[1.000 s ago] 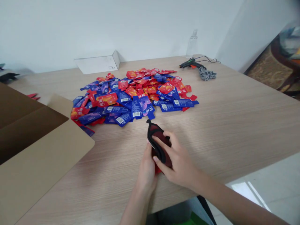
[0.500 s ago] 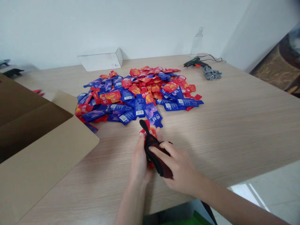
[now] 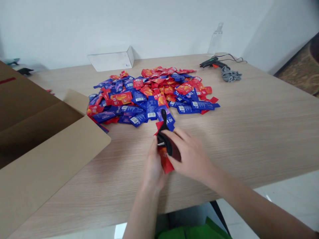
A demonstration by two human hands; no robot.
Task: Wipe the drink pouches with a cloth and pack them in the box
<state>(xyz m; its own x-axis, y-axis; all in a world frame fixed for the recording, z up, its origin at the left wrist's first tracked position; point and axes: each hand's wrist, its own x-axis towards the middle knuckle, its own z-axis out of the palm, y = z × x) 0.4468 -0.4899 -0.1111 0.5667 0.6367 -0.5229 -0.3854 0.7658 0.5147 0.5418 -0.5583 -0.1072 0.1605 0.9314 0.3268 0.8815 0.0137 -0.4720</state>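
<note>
My left hand (image 3: 152, 167) is closed around a red sachet (image 3: 165, 162) with an orange fruit print, above the near part of the table. In my right hand (image 3: 193, 156) is a dark maroon cloth piece with black edging and a black loop (image 3: 163, 116) at its far end. This cloth piece (image 3: 175, 153) lies over the sachet and hides its middle. A small shiny bit shows by the black edging; I cannot make out what it is. Just beyond my hands spreads a pile of red and blue sachets (image 3: 152, 108).
An open cardboard box (image 3: 62, 146) takes up the left side, its flap reaching toward my left hand. Against the wall stand a white box (image 3: 111, 61) and a clear bottle (image 3: 215, 41). A black glue gun (image 3: 211, 62) with a cord lies near a grey crumpled cloth (image 3: 230, 75).
The maroon cloth piece and my right hand have moved up and away from me along the red sachet, baring its near end. The view has shifted slightly.
</note>
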